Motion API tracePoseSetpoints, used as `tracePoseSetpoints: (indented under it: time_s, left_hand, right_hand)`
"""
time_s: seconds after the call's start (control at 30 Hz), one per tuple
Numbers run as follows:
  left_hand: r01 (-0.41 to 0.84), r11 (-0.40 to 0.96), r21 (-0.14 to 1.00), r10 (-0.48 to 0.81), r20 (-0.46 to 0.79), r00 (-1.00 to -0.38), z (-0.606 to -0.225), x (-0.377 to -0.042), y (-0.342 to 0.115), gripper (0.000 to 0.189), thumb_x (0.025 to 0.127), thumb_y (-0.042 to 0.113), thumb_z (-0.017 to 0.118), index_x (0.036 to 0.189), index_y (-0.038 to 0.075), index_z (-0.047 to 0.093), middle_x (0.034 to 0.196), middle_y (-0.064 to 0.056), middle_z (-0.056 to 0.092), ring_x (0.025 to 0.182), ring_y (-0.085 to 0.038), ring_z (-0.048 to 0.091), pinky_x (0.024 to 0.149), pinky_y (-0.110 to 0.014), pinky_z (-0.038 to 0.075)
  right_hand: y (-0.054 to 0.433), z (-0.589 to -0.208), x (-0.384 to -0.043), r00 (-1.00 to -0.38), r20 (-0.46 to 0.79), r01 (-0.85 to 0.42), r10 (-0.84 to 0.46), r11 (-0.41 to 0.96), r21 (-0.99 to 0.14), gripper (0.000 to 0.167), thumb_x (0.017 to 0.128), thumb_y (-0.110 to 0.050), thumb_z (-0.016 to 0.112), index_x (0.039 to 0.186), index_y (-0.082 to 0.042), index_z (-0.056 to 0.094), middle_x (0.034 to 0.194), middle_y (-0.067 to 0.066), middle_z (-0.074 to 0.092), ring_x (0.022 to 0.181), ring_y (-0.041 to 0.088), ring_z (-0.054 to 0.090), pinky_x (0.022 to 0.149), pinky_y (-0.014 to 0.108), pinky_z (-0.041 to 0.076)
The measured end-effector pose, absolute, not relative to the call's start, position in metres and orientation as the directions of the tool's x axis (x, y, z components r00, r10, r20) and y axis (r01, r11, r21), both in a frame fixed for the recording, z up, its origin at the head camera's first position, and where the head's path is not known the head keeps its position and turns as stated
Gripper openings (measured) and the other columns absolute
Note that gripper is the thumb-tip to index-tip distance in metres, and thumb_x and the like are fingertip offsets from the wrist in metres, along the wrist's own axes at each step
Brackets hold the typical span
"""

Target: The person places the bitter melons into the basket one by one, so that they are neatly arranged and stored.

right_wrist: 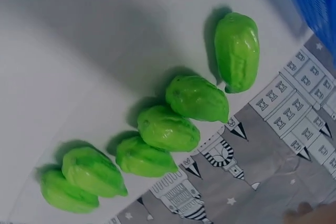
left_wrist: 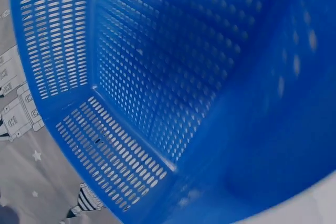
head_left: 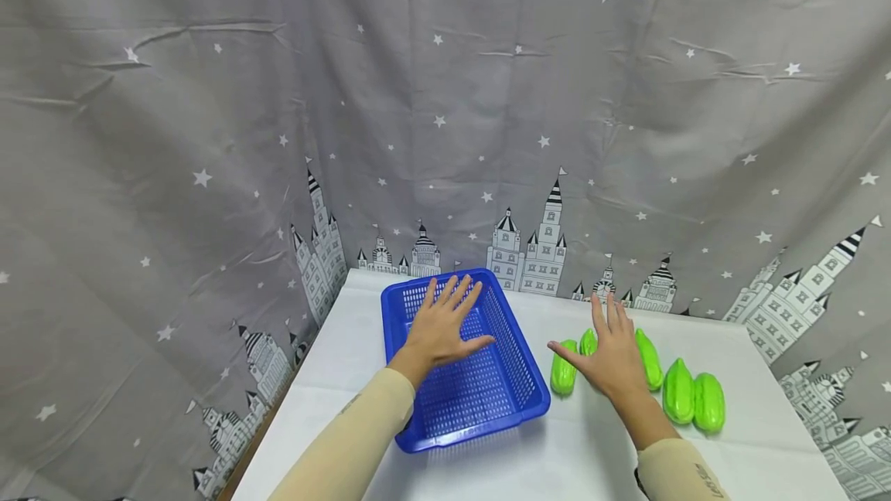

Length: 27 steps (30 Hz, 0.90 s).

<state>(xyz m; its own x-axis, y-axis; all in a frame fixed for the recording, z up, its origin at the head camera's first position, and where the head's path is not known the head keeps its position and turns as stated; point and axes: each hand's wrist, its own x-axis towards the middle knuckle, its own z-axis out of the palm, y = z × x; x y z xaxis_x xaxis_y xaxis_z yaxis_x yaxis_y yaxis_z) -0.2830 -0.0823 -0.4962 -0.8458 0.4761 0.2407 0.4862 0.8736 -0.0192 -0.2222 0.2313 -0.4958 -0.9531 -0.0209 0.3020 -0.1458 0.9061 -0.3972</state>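
My left hand [head_left: 440,331] is spread over the blue plastic basket [head_left: 473,400], fingers straight, holding nothing. The basket's perforated floor and walls fill the left wrist view, and nothing lies inside it. With fingers apart, my right hand [head_left: 612,354] hovers above several bright green papaya-like fruits, glossy and ridged. In the head view it hides part of the row; one green fruit [head_left: 564,368] lies left of it and another green fruit [head_left: 709,402] at the far right. The right wrist view shows the row, with a single fruit [right_wrist: 237,52] nearest the basket.
Everything stands on a white-covered table [head_left: 327,400]. Behind it hangs a grey curtain [head_left: 431,99] printed with stars and castles, close along the table's back edge. The basket sits left of the fruits, with a strip of white cloth between them.
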Motion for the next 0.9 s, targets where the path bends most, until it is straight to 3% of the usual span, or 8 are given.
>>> tracePoseSetpoints:
  time_s: [0.07,0.17,0.3,0.57,0.7,0.9]
  left_hand:
    - [0.457,0.885,0.088,0.43,0.219,-0.876,-0.495,-0.283,-0.084,0.097,0.09,0.083,0.034,0.163,0.021,0.017,0.167,-0.003,0.016,0.153,-0.026,0.011,0.123,-0.051,0.004]
    - [0.353,0.871,0.342,0.313,0.166,-0.935,-0.492,-0.281,-0.087,0.093,0.09,0.079,0.044,0.161,0.022,0.025,0.163,-0.001,0.028,0.15,-0.028,0.025,0.12,-0.052,0.021]
    - [0.195,0.791,0.58,0.167,0.101,-0.981,-0.488,-0.28,-0.093,0.088,0.087,0.076,0.056,0.157,0.027,0.037,0.157,0.001,0.04,0.142,-0.031,0.039,0.112,-0.056,0.036]
    - [0.138,0.745,0.652,0.114,0.08,-0.99,-0.486,-0.28,-0.108,0.08,0.088,0.065,0.065,0.154,0.024,0.043,0.154,-0.004,0.044,0.14,-0.033,0.042,0.112,-0.056,0.036]
    - [0.13,0.747,0.652,0.069,0.119,-0.991,-0.486,-0.281,-0.13,0.076,0.09,0.058,0.067,0.151,0.017,0.048,0.151,-0.011,0.048,0.138,-0.037,0.044,0.111,-0.057,0.037]
    - [0.056,0.745,0.665,-0.038,0.126,-0.991,-0.489,-0.284,-0.171,0.078,0.09,0.062,0.064,0.149,0.012,0.051,0.147,-0.021,0.05,0.135,-0.042,0.046,0.11,-0.058,0.038]
  right_hand:
    - [0.233,-0.494,-0.222,-0.969,0.243,-0.088,0.048,0.85,-0.519,0.118,0.082,-0.073,0.066,0.161,-0.005,0.011,0.164,0.025,0.011,0.148,0.047,0.014,0.118,0.063,0.016]
    - [0.236,-0.49,-0.221,-0.972,0.151,0.026,0.179,0.722,-0.691,0.111,0.086,-0.069,0.066,0.162,-0.008,0.012,0.162,0.026,0.021,0.147,0.045,0.023,0.117,0.062,0.02]
    - [0.24,-0.487,-0.22,-0.95,0.092,0.104,0.297,0.582,-0.806,0.1,0.089,-0.064,0.066,0.162,-0.013,0.02,0.157,0.027,0.034,0.142,0.044,0.034,0.115,0.061,0.027]
    - [0.255,-0.49,-0.214,-0.938,0.061,0.133,0.341,0.515,-0.847,0.096,0.089,-0.061,0.068,0.156,-0.003,0.032,0.158,0.021,0.035,0.143,0.042,0.035,0.116,0.052,0.031]
    - [0.276,-0.491,-0.204,-0.923,0.027,0.186,0.385,0.503,-0.844,0.095,0.09,-0.06,0.068,0.154,0.001,0.033,0.155,0.026,0.036,0.142,0.046,0.034,0.116,0.055,0.031]
    - [0.315,-0.494,-0.187,-0.871,-0.027,0.298,0.49,0.484,-0.823,0.096,0.092,-0.062,0.063,0.154,0.004,0.03,0.155,0.031,0.033,0.141,0.051,0.031,0.115,0.06,0.028]
